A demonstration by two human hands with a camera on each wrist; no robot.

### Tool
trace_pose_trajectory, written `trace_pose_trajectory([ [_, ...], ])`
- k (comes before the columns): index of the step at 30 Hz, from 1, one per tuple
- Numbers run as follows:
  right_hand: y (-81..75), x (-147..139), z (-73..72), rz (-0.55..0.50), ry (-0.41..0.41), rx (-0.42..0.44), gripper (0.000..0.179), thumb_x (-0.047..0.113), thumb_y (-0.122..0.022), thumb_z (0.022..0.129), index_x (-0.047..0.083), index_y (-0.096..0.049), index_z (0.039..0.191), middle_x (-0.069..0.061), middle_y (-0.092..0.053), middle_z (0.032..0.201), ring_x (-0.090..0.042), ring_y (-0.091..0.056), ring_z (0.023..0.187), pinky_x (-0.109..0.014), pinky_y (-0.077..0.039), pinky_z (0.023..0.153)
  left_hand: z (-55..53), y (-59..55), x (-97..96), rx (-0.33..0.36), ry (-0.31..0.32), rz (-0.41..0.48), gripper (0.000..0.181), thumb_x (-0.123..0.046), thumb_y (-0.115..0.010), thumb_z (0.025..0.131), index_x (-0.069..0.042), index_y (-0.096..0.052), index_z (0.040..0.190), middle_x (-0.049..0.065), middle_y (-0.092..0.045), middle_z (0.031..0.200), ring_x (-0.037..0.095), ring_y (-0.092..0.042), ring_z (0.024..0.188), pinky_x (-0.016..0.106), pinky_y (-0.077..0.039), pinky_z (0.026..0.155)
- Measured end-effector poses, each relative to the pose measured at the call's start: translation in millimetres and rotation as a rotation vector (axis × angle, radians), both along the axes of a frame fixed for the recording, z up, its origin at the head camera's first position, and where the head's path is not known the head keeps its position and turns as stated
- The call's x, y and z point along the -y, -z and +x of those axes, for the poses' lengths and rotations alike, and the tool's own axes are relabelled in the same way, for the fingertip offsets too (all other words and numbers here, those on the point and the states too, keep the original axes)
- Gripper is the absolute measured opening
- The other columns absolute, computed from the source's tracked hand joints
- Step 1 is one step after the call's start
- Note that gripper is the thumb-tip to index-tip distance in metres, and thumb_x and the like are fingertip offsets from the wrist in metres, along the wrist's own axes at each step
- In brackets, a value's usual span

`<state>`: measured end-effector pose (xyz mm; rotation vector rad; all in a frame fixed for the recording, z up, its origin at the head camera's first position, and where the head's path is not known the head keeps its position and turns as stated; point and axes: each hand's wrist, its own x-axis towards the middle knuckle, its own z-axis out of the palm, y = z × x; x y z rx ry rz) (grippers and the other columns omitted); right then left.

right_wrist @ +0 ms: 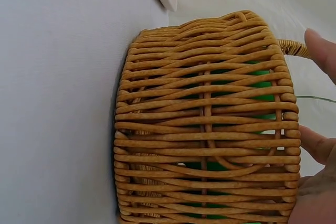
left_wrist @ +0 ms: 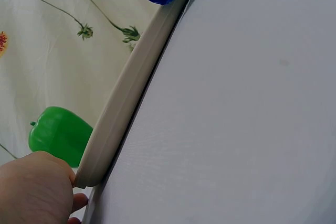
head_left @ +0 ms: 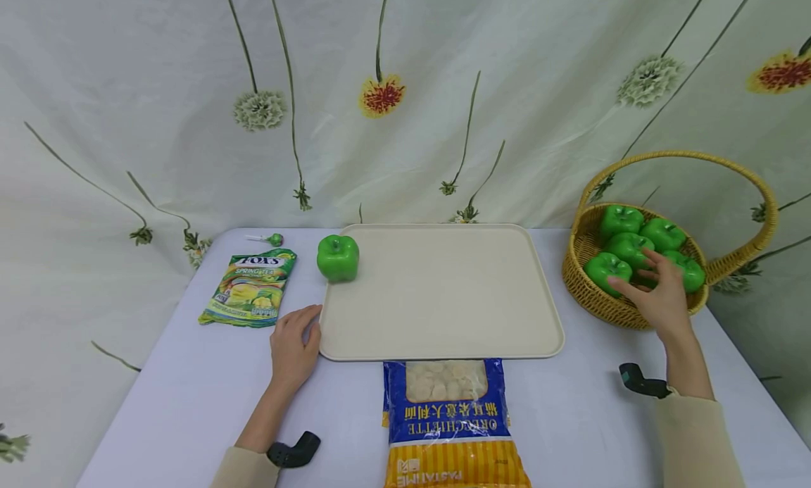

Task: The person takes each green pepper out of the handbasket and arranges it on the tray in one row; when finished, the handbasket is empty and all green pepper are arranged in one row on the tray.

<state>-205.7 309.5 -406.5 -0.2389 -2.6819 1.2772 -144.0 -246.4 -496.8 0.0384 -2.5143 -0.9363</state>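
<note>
My right hand (head_left: 662,294) reaches over the rim into a wicker basket (head_left: 589,294), thumb and fingers spread above the green bell peppers (head_left: 627,250). The thumb lies by the front-left pepper; whether it touches is unclear. In the right wrist view the wicker wall (right_wrist: 205,129) hides most of the peppers. My left hand (head_left: 296,347) rests on the table at the left edge of a beige tray (head_left: 437,291), fingertips touching its rim. One green bell pepper (head_left: 338,258) sits at the tray's back-left corner, also seen beyond the hand in the left wrist view.
A blue and yellow orecchiette pasta bag (head_left: 450,424) lies before the tray. A green Fox's candy bag (head_left: 250,289) and a green lollipop (head_left: 274,240) lie at the left. The basket's tall handle (head_left: 681,154) arches above it. Behind hangs a flowered cloth (head_left: 405,157).
</note>
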Motion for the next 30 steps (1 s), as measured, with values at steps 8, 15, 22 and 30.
trace_pose_trajectory([
  [8,0.5,1,-2.2,0.047,-0.045,0.002,0.089,0.038,-0.067,0.091,-0.002,-0.018,0.153,-0.037,-0.019,0.15,-0.057,-0.034,0.129,-0.067,-0.039,0.097,0.3,0.0,0.2,0.003,0.0,-0.005,0.032,0.0,-0.054,0.091,0.001,-0.066,0.121,0.021,-0.064,0.126,0.043,-0.048,0.12,0.065,-0.031,0.097],
  [15,1.4,0,-6.1,0.096,-0.083,0.049,0.088,0.042,-0.064,0.092,-0.007,-0.022,0.15,-0.041,-0.025,0.144,-0.058,-0.037,0.125,-0.067,-0.04,0.096,0.7,-0.7,-0.2,0.009,0.004,0.0,0.032,0.0,-0.054,0.092,0.001,-0.065,0.122,0.022,-0.063,0.126,0.043,-0.048,0.121,0.065,-0.03,0.099],
  [22,2.6,-2,-10.2,0.154,-0.097,0.096,0.089,0.047,-0.061,0.093,-0.01,-0.022,0.149,-0.041,-0.028,0.146,-0.057,-0.036,0.126,-0.069,-0.035,0.098,0.5,-1.9,-0.1,0.02,0.004,-0.001,0.032,0.0,-0.054,0.092,0.001,-0.064,0.122,0.022,-0.063,0.127,0.043,-0.047,0.122,0.065,-0.029,0.099],
  [30,1.6,-3,-8.9,0.128,-0.068,0.114,0.088,0.048,-0.06,0.092,-0.007,-0.023,0.15,-0.04,-0.033,0.144,-0.055,-0.038,0.126,-0.065,-0.04,0.094,0.4,-1.6,-0.2,0.021,0.004,0.001,0.032,0.0,-0.054,0.092,0.001,-0.065,0.122,0.022,-0.063,0.127,0.043,-0.047,0.121,0.064,-0.03,0.099],
])
